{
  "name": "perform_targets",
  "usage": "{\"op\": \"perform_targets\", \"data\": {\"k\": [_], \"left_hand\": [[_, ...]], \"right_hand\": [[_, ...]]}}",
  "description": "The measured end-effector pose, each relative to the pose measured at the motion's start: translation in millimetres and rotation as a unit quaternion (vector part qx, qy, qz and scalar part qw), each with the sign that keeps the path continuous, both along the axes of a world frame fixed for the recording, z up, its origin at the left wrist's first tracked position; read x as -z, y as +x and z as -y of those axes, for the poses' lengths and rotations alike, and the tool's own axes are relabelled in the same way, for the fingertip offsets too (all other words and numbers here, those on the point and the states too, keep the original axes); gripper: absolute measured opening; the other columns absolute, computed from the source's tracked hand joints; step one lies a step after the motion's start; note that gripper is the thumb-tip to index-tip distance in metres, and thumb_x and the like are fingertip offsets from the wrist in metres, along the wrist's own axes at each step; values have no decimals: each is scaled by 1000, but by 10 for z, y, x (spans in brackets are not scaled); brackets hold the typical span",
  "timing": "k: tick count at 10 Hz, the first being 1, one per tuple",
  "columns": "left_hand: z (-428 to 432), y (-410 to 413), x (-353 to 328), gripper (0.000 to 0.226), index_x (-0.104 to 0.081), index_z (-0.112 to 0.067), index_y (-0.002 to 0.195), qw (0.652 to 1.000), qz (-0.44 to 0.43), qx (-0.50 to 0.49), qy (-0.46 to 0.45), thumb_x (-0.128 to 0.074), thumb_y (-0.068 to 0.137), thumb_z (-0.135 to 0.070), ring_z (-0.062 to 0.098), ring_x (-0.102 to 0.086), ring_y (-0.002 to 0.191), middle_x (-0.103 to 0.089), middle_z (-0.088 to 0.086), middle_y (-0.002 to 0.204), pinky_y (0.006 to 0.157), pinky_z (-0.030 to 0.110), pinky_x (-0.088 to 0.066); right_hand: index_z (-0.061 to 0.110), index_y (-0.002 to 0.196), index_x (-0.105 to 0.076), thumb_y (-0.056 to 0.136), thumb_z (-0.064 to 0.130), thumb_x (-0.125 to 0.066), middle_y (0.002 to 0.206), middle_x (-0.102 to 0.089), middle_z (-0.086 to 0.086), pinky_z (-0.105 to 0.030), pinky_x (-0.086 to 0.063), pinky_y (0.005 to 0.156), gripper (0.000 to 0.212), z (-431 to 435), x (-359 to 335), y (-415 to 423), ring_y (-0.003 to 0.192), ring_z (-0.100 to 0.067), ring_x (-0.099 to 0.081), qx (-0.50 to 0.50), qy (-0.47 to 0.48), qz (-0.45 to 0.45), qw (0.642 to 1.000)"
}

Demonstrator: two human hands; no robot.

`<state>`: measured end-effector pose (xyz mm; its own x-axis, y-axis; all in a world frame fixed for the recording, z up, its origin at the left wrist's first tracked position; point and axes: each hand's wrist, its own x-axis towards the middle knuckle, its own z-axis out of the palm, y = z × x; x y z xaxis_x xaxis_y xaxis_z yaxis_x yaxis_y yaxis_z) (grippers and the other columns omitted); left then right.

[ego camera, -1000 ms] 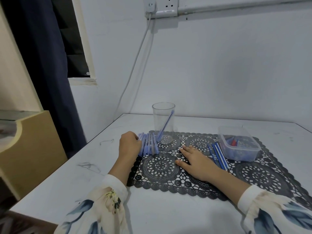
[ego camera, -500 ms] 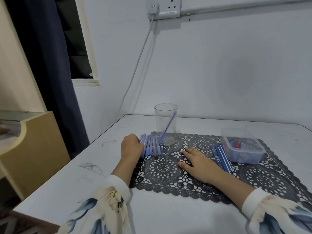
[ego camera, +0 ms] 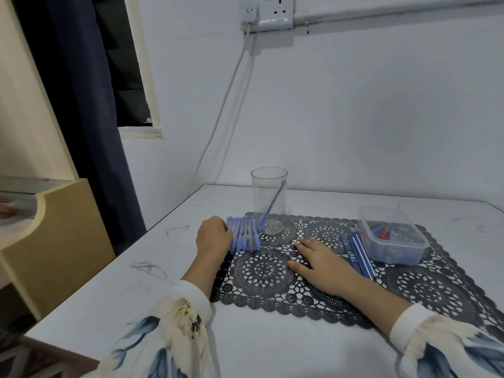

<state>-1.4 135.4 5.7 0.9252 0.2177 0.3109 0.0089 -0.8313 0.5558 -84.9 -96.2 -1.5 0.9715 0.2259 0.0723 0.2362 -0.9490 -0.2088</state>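
Head view: the left hand (ego camera: 214, 237) sits curled at the left edge of a row of pale blue plastic pens (ego camera: 244, 237), touching the nearest one (whether it pinches a pen, I cannot tell). The row lies at the 10 o'clock corner of the black lace-patterned placemat (ego camera: 261, 271), with a clear plastic cup (ego camera: 268, 200) at its 2 o'clock. The right hand (ego camera: 324, 264) lies flat on the placemat, fingers spread, holding nothing. A few dark blue striped pens (ego camera: 357, 255) lie at its 3 o'clock.

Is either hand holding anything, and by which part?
Right hand lies flat on the lace mat, holding nothing. Left hand curls against the row of blue pens; fingers hidden, so any grip cannot be told.
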Motion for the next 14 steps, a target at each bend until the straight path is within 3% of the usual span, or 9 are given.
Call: {"op": "perform_targets", "data": {"k": [2,4,5,6,7,9,10,11,14], "left_hand": [[126,-168,-287,19,-71,-20,93,994,105,-1,2,-54,88,-28,18,-62,82,-69,-2,89,63,25,-45],[376,-119,-943,18,-71,-15,93,972,210,81,-67,-56,87,-21,16,-61,80,-69,-1,86,70,28,-49],[504,125,-1304,20,-73,-12,92,977,176,120,-28,-55,82,-10,19,-64,87,-70,3,93,77,30,-53],[624,387,-1567,18,-74,-7,88,984,73,158,35,-59,78,-2,19,-65,83,-71,6,91,73,29,-56],[699,535,-1693,15,-73,-1,90,963,-37,257,65,-67,77,-3,13,-62,64,-69,4,76,58,16,-52],[845,716,-1666,15,-75,-5,87,909,-197,332,158,-76,73,-12,16,-71,77,-74,7,82,77,25,-57],[911,792,-1615,19,-73,-2,91,890,-249,331,189,-74,73,-2,20,-71,83,-72,10,97,81,29,-56],[922,855,-1578,21,-72,-1,93,877,-286,325,208,-73,72,2,24,-70,88,-70,11,106,85,31,-54],[932,793,-1606,11,-75,-15,78,890,-238,267,284,-77,70,-22,4,-68,80,-74,-6,75,95,26,-45]], "right_hand": [[17,148,-20,94,56,-32,156,-13,-1,-32,-9,115,68,0,-14,-28,143,-17,-9,-2,4,3,1000],[17,148,-19,94,57,-32,156,-12,-1,-32,-9,114,69,2,-14,-39,143,-17,-9,-3,4,2,1000],[17,148,-18,94,57,-31,156,-11,-1,-31,-9,114,69,2,-15,-34,143,-16,-8,-5,2,1,1000],[17,149,-18,94,57,-31,156,-11,-1,-31,-9,114,69,5,-13,-25,143,-16,-7,-7,-1,-1,1000],[17,149,-17,94,57,-30,156,-10,-1,-31,-8,114,69,8,-12,-17,143,-17,-7,-9,-1,-1,1000],[17,149,-16,93,58,-29,156,-8,-2,-32,-7,115,70,14,2,5,143,-17,-5,-11,-6,-5,1000],[17,149,-16,94,58,-28,157,-8,-2,-32,-6,115,70,25,3,18,143,-18,-5,-12,-8,-4,1000],[17,149,-15,94,58,-28,157,-7,-2,-32,-5,115,70,23,-1,27,143,-18,-4,-13,-11,-3,1000],[16,149,-16,93,59,-28,156,-8,-2,-34,-6,115,71,33,10,23,143,-19,-5,-10,-13,-5,1000]]}}
